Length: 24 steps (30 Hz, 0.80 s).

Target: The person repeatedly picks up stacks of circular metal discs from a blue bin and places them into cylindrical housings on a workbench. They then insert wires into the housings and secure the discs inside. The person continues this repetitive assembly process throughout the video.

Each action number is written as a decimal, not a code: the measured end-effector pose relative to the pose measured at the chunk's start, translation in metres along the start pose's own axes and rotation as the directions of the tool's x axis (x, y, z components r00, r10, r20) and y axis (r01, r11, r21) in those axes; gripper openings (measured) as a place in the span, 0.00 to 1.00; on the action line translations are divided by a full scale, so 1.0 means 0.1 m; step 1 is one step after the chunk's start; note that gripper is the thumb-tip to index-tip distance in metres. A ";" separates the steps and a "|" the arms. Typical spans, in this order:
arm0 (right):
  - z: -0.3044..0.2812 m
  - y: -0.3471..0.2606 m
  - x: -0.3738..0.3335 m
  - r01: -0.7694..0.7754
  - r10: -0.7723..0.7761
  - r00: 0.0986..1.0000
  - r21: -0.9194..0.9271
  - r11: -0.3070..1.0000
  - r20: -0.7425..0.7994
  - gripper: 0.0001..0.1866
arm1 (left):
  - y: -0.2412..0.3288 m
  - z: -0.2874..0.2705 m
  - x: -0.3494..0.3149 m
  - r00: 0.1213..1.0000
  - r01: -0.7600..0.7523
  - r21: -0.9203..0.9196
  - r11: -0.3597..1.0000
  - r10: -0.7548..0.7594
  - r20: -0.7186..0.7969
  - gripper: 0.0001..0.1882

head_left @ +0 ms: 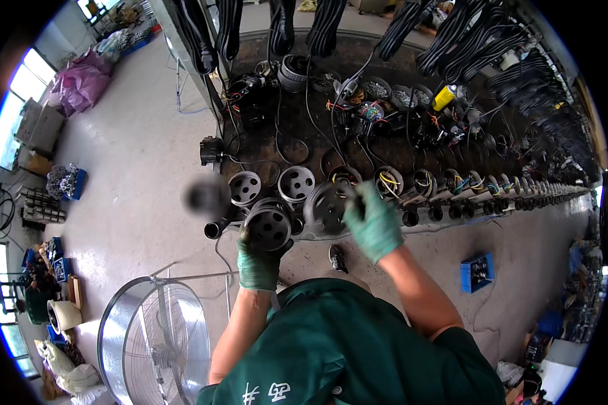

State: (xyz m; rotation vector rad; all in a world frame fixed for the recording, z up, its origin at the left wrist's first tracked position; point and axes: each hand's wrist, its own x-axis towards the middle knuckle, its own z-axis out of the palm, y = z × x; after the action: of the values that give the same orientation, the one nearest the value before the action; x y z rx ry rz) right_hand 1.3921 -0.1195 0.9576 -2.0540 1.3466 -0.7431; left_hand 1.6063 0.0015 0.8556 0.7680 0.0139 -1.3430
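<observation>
My left hand (257, 266), in a green glove, grips a dark grey round housing (269, 227) with holes in its face, near the bench's front edge. My gloved right hand (373, 229) is blurred by motion. Its fingers close on the rim of another dark round perforated housing (325, 208), also blurred. Two more such housings, one on the left (244, 188) and one on the right (296, 184), sit just beyond my hands with their holed faces up. Left of them, a smeared dark round part (207, 197) shows at the bench's end; its support cannot be made out.
A long row of round housings with coloured wires (388, 181) runs right along the bench edge. Coiled black cables (325, 30) hang above. Bowls of screws (375, 89) and a yellow spray can (444, 98) stand farther back. A large fan (157, 344) stands at my left.
</observation>
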 end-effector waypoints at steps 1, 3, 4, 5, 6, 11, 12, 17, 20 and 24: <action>-0.15 0.13 0.19 -0.169 0.171 0.984 -0.039 0.985 0.058 0.10 | -0.05 0.02 0.02 1.000 -0.007 0.022 1.000 0.007 -0.009 0.34; -0.08 0.85 0.50 -0.029 0.041 0.999 -0.296 0.955 0.033 0.13 | -0.16 0.16 -0.03 1.000 -0.014 0.052 0.999 0.014 -0.006 0.33; -0.10 0.91 0.66 -0.104 0.168 0.973 -0.347 0.932 0.159 0.14 | -0.23 0.20 -0.04 1.000 -0.013 0.063 0.998 0.013 -0.010 0.33; -0.07 1.03 0.74 -0.103 0.187 0.964 -0.387 0.917 0.187 0.15 | -0.29 0.26 -0.03 1.000 -0.007 0.076 0.997 0.007 -0.002 0.33; 0.03 1.18 0.81 -0.095 0.202 0.956 -0.425 0.900 0.214 0.15 | -0.36 0.32 0.00 1.000 -0.005 0.088 0.996 0.005 0.007 0.33; -0.08 1.32 0.73 -0.020 0.108 0.959 -0.319 0.948 0.260 0.28 | -0.71 0.74 0.09 0.999 -0.028 0.160 0.987 0.025 0.022 0.36; -0.20 1.31 0.69 0.036 0.019 0.968 -0.214 0.976 0.250 0.32 | -0.76 0.86 0.09 1.000 0.006 0.052 0.999 -0.007 0.008 0.38; -0.56 1.20 0.25 0.335 -0.339 0.928 0.050 0.941 0.155 0.31 | -1.13 1.16 0.37 0.985 -0.079 0.250 0.965 0.037 0.171 0.44; -0.52 1.45 0.15 0.160 -0.165 0.985 0.085 0.983 0.059 0.27 | -1.32 1.45 0.48 0.975 0.093 0.160 0.983 -0.123 0.187 0.33; -0.66 1.87 0.14 0.062 -0.061 0.998 0.150 0.987 -0.009 0.22 | -1.50 1.67 0.67 0.951 -0.167 0.608 0.776 -0.037 0.308 0.29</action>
State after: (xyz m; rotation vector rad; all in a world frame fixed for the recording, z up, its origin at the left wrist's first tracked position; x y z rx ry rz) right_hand 1.2351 -0.2052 0.8707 -1.9826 1.1962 -0.8502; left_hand 1.4242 -0.1444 0.8801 1.0973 -0.7444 -1.3933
